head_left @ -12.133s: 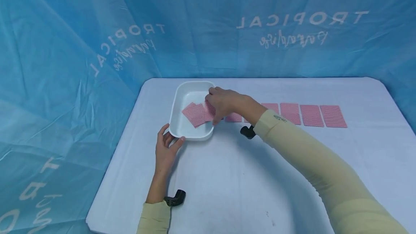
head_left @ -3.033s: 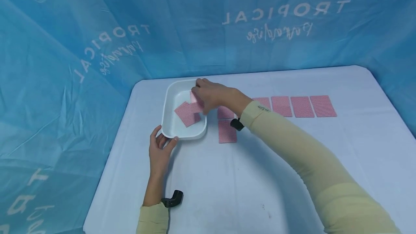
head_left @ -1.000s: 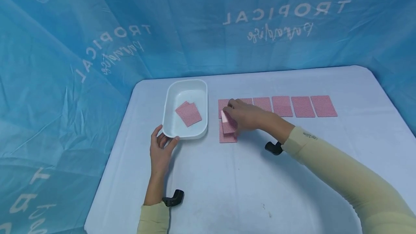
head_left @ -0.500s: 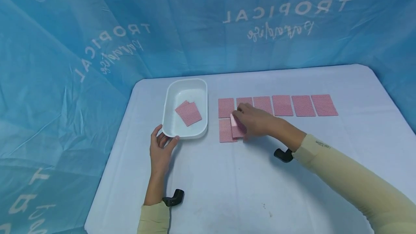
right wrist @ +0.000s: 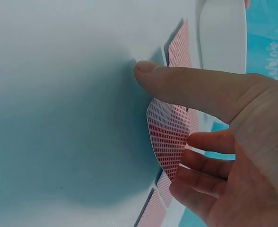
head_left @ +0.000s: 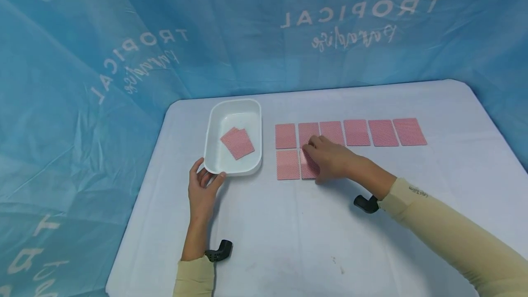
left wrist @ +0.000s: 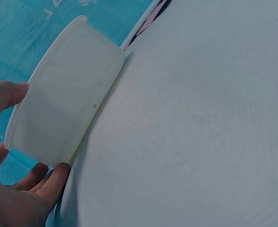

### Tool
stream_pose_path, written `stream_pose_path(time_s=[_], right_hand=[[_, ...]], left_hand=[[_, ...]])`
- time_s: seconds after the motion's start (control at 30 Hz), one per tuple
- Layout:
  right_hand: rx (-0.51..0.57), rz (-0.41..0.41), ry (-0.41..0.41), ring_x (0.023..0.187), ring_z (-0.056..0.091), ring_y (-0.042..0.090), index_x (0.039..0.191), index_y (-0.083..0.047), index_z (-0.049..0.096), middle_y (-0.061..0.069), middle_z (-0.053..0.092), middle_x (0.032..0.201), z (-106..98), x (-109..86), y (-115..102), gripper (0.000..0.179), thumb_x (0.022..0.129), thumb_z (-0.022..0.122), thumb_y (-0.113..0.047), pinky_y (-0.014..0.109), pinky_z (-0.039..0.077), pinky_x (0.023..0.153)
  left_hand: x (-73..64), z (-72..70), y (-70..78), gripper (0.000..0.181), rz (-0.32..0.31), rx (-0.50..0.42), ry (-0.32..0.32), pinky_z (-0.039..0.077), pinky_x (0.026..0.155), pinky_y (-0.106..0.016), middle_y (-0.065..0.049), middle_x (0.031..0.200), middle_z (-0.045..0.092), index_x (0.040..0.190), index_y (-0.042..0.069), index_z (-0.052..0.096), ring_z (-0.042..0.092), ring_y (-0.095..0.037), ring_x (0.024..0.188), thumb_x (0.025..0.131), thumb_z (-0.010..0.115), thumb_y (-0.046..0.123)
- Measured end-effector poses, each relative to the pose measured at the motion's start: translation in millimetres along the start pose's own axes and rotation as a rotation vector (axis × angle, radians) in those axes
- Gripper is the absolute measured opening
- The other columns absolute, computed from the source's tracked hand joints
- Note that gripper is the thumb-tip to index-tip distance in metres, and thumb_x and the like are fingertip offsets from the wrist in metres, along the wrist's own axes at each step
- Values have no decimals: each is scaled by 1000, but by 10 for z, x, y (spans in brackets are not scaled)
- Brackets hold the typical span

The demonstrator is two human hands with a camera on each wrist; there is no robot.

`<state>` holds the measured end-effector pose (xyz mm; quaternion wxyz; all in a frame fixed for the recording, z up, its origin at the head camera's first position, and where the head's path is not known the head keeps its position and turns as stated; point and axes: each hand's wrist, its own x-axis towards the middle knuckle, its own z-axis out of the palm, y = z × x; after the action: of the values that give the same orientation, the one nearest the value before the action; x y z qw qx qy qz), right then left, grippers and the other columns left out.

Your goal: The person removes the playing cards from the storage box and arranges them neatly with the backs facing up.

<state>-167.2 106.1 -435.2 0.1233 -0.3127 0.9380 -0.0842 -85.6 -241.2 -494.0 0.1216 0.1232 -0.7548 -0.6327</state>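
Note:
My left hand (head_left: 202, 196) holds the near left corner of a white plastic tub (head_left: 257, 150), thumb at its front rim and fingers around its side. In the left wrist view the thumb (left wrist: 9, 94) reaches the rim, with fingertips low by the tub's wall (left wrist: 73, 90). Inside lie a couple of overlapping red-patterned playing cards (head_left: 239, 145), face down. My right hand (head_left: 332, 159) grips another playing card (head_left: 308, 166) over the second place of the nearer row. That card (right wrist: 167, 137) bows between thumb and fingers in the right wrist view. Left of it lies a card (head_left: 287, 165).
A farther row of several face-down cards (head_left: 381, 133) runs rightward from the tub across the white-covered table (head_left: 280, 242). Blue printed sheeting (head_left: 247, 35) hangs behind and to the left. Each wrist wears a black camera (head_left: 220, 251).
My right hand has carried a card from the tub, then slid rightward off the nearer row's first card to the spot beside it. The left hand keeps its hold on the tub.

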Motion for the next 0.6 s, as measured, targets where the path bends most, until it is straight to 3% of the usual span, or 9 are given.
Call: stream_pose_path(time_s=[0.6], right_hand=[[-27, -9, 20, 117, 41, 27, 139, -4, 45, 12, 42, 132, 42, -17, 17, 92, 64, 90, -33, 42, 52, 87]], left_hand=[[0, -6, 24, 78, -3, -2, -10, 50, 92, -26, -8, 135, 49, 146, 23, 34, 51, -21, 121, 83, 78, 22]])
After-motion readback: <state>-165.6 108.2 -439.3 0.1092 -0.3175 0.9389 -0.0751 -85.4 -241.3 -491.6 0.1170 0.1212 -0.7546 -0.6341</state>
